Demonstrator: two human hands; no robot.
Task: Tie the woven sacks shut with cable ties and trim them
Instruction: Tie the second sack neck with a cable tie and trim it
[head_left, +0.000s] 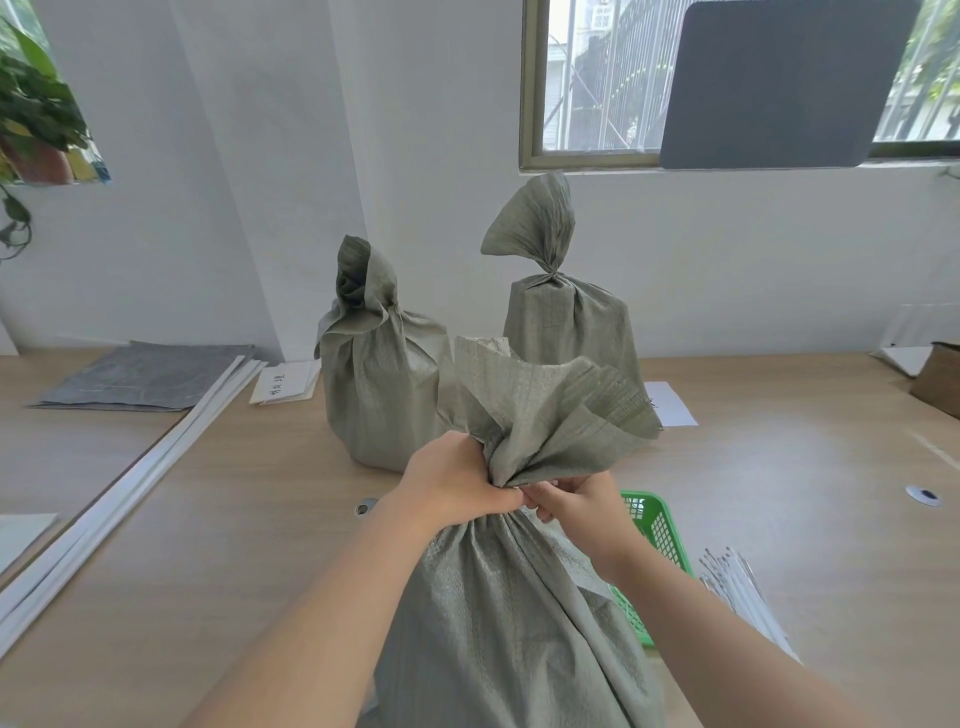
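— Grey-green woven stuff up front, what is it?
— Near sack (509, 623), standing on the wood surface (234, 519) right below the camera. Neck bunched, open top flaring out above the grip.
— Hands?
— Left hand (457, 488) wrapped tight round the gathered neck. Right hand (576, 504) touching the neck from the other side, fingers pinched at it; can't tell if it holds a tie, too small to see.
— Other sacks?
— Two further back. Left sack (379, 384) w/ its top gathered, right sack (566, 327) cinched at the neck, top fanned up. Both upright, near the wall.
— Ties?
— Bundle of white cable ties (737, 587) lying on the surface at right, just beside a green basket (654, 525) that sits partly behind the near sack.
— Anything else?
— Flat grey sacks (145, 374) stacked far left, white paper label (285, 387) next to them.
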